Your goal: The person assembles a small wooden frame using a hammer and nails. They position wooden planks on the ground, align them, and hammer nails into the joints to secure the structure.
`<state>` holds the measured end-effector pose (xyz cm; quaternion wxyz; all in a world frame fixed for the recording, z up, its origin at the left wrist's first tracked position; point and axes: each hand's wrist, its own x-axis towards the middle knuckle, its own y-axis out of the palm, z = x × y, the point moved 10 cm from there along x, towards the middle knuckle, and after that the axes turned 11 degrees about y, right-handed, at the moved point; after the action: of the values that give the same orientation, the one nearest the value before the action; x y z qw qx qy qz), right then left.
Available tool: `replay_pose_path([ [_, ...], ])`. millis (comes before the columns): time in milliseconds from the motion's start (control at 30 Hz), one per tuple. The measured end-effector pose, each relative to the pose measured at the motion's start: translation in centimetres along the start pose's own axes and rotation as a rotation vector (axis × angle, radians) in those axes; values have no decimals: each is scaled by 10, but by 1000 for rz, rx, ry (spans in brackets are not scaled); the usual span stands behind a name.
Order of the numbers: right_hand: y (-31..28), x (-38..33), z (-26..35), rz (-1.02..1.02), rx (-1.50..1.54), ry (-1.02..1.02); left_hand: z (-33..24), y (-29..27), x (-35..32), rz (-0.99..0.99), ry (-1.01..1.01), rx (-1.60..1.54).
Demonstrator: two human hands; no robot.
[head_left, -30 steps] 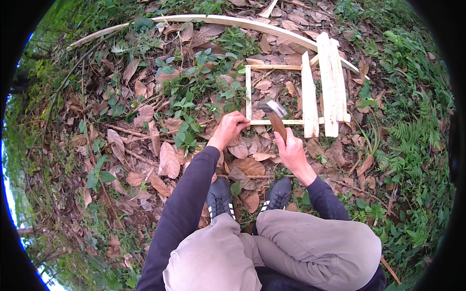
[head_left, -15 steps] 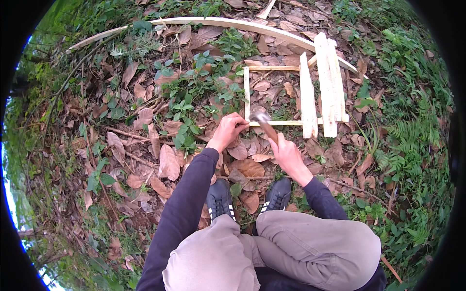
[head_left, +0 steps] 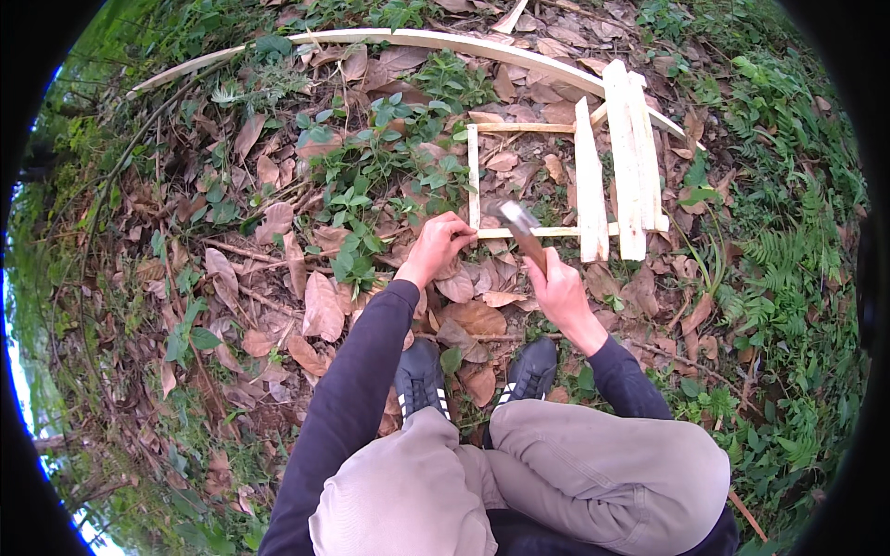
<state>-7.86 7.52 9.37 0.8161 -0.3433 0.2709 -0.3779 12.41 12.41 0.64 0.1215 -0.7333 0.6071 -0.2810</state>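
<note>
My right hand [head_left: 557, 291] is closed round the wooden handle of a hammer [head_left: 529, 243]. The metal head is slightly blurred and hangs above the near strip of a wooden frame [head_left: 547, 233]. At that frame's near-left corner my left hand [head_left: 436, 246] pinches with thumb and forefinger; whether it grips the strip's end or something tiny there I cannot make out. Thin pale strips form the frame's left, far and near sides. Wider rough boards lie across its right part: one single board [head_left: 590, 185] and, beside it, a pair of boards [head_left: 634, 167].
A long wooden strip [head_left: 408, 37] stretches across the far ground. Dry brown leaves [head_left: 323, 308] and green plants [head_left: 352, 199] cover the soil. Ferns [head_left: 779, 259] grow at the right. My dark shoes [head_left: 530, 371] stand close to the frame's near side.
The hammer has moved a little to the right, away from the corner, with my right hand shifting slightly the same way. My left hand stays at the corner.
</note>
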Motion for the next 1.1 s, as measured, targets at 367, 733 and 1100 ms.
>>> replay_pose_path([
  [367,-7,7,20,-36,18,-54,2,-1,-4,-24,-13,-14],
  [733,-13,4,12,-23,79,52,0,-3,2,-32,-22,-36],
  [1100,-9,4,26,-33,148,33,-2,-3,-4,-37,-6,-22],
])
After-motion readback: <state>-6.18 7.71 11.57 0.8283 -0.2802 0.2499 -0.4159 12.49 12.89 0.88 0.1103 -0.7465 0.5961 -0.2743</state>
